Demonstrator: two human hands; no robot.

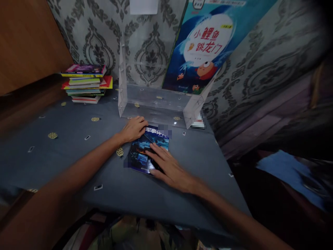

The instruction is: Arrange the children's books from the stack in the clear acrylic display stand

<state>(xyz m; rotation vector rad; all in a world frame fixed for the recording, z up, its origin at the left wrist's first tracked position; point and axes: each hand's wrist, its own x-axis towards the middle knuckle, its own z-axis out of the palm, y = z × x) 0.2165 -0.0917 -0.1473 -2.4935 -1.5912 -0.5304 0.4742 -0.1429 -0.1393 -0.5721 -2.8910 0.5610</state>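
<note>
A dark blue book lies flat on the grey-blue tablecloth in front of a clear acrylic stand. My left hand grips the book's far left corner with curled fingers. My right hand lies flat on the book's near right part, fingers stretched out and pressing on the cover. A large blue picture book stands upright in the acrylic stand, leaning against the patterned wall.
A stack of several colourful books sits at the back left of the table. A wooden panel rises at the far left. The table's right edge drops off near a dark area with something blue.
</note>
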